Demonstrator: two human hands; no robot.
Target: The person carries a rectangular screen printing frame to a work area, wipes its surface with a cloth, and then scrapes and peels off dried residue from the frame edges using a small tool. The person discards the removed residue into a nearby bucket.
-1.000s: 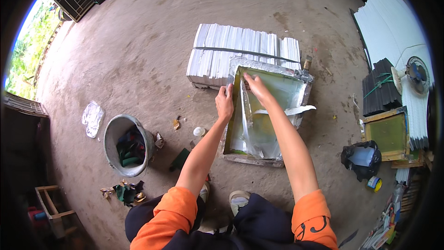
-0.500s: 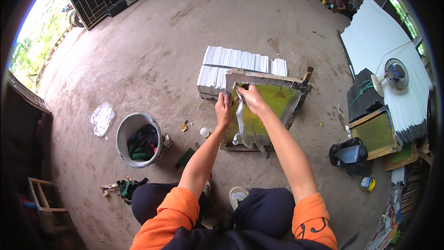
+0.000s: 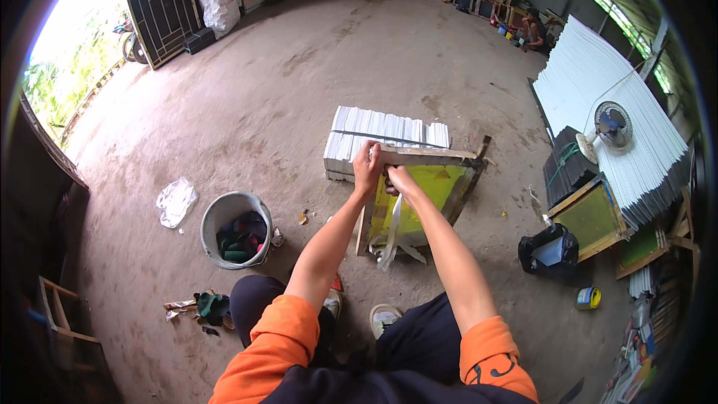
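Work in hand reads as drawing a pale strip [image 3: 393,228] away from the yellow screen [image 3: 443,185] of a wooden frame [image 3: 434,155]. Left hand [image 3: 366,169] grasps the frame by its upper left corner, fingers over the wood; right hand [image 3: 400,179] is curled into a fist, the strip apparently pinched in it. Exact finger placement under that fist: cannot tell, hidden. For good work, my judgement: keep the left hold firm so the frame does not swing with the pull; draw low and slow, close along the surface, since a sharp outward tug could tear the strip or strain the screen; take a fresh hold nearer the stuck part if the tail grows long. Positions: frame stands tilted in front of the person, its top edge at the left hand, the bulk of it below and to the right of both hands, a bundle of white pieces [image 3: 389,127] just behind. Strip hangs from under the right fist, across the left part of the screen, down to crumpled ends near the lower edge; whether those ends adhere there, unclear.
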